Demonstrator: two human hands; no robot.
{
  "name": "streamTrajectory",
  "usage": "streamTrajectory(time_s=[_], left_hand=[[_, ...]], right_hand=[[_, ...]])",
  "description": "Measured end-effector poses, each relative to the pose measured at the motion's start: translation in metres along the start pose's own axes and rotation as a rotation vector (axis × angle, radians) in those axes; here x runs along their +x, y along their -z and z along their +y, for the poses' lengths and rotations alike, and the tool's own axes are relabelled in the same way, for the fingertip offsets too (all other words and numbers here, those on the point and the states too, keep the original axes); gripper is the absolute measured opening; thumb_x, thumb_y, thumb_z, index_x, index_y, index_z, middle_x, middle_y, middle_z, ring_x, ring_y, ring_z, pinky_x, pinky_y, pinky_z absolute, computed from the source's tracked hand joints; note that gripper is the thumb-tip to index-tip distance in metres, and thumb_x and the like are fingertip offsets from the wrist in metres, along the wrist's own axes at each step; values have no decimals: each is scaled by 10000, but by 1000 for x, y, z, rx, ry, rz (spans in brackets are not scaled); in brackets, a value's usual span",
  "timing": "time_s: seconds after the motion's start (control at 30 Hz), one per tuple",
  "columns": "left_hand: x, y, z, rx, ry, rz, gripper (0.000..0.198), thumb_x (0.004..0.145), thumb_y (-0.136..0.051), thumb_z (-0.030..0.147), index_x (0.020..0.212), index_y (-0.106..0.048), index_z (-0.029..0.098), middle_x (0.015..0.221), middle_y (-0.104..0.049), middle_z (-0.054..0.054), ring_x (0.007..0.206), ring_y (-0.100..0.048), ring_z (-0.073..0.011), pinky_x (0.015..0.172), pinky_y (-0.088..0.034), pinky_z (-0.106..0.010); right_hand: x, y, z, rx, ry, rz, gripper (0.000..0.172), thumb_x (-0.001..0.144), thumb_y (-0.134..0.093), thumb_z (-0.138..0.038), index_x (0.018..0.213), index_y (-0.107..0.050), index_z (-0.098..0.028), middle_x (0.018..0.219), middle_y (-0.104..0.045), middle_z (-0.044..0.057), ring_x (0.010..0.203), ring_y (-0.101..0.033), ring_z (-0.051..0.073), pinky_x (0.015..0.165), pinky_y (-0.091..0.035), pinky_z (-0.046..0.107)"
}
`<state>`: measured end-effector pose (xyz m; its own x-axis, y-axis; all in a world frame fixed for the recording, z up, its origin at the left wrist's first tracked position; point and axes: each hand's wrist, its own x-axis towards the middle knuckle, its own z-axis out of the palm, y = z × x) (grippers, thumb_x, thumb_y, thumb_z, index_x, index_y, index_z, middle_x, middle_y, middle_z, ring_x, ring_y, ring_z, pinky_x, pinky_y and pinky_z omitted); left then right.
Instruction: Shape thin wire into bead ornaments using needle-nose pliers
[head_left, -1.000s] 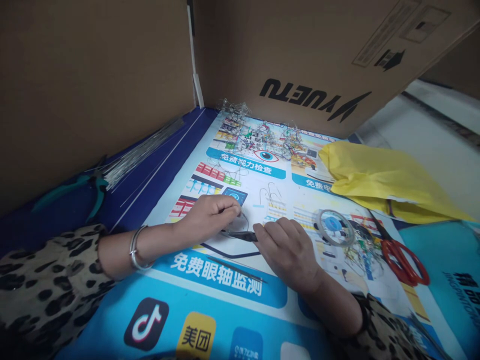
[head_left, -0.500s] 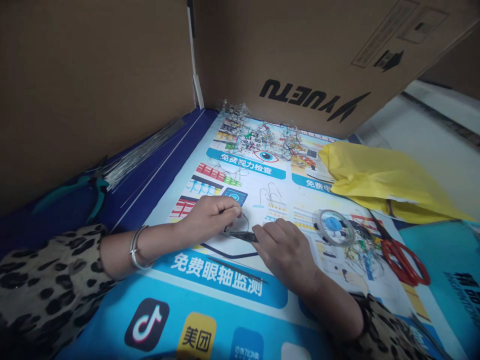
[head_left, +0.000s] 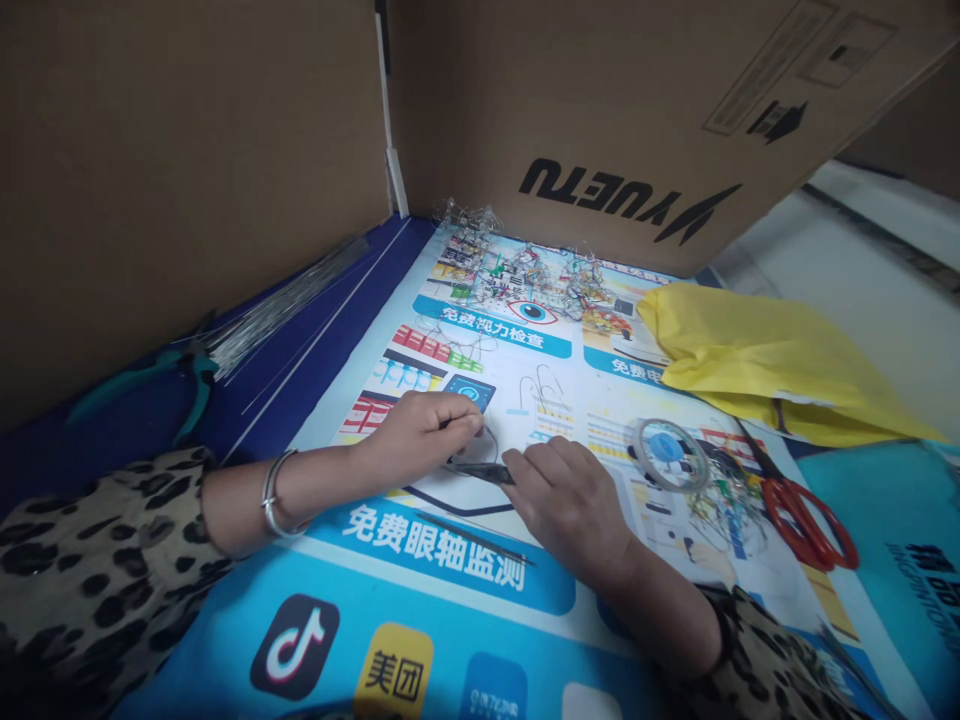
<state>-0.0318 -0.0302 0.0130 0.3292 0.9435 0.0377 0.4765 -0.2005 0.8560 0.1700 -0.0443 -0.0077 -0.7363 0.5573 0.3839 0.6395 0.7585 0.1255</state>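
My left hand (head_left: 427,430) is closed, thumb and fingers pinching a thin wire (head_left: 491,437) that curves out by the fingertips. My right hand (head_left: 566,500) wraps around dark metal tweezers (head_left: 487,472), whose narrow tip points left and lies just below my left fingers. Their rear end is hidden in my fist. Whether the tip grips the wire is too small to tell. A few bent wire pieces (head_left: 541,388) lie on the printed sheet (head_left: 300,560) beyond my hands. Below them rests a long, thin dark tool (head_left: 476,537).
Teal-handled pliers (head_left: 196,390) and a bundle of straight wires (head_left: 277,310) are at left. Tangled beaded wire (head_left: 577,285) lies near the cardboard box (head_left: 637,100). A clear ring-shaped roll (head_left: 671,455), red scissors (head_left: 806,520) and a yellow bag (head_left: 765,350) are at right.
Both hands stay almost where they were, with the wire and tweezers still held. Only very slight shifts show.
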Motion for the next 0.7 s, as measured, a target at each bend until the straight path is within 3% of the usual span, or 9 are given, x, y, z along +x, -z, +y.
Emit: streamTrajectory(time_s=[0.7], left_hand=[[-1,2,1,-26,-86,-31,204,807,-418,187,637,-530,165,653,-556,12,652,-515,-109,624,-381,-223]], right_hand=[[3,9,-7,198,-132,-207,168,854,-507,-285,746,-563,-170,686,-586,25,646,-508,143,573,-302,244]])
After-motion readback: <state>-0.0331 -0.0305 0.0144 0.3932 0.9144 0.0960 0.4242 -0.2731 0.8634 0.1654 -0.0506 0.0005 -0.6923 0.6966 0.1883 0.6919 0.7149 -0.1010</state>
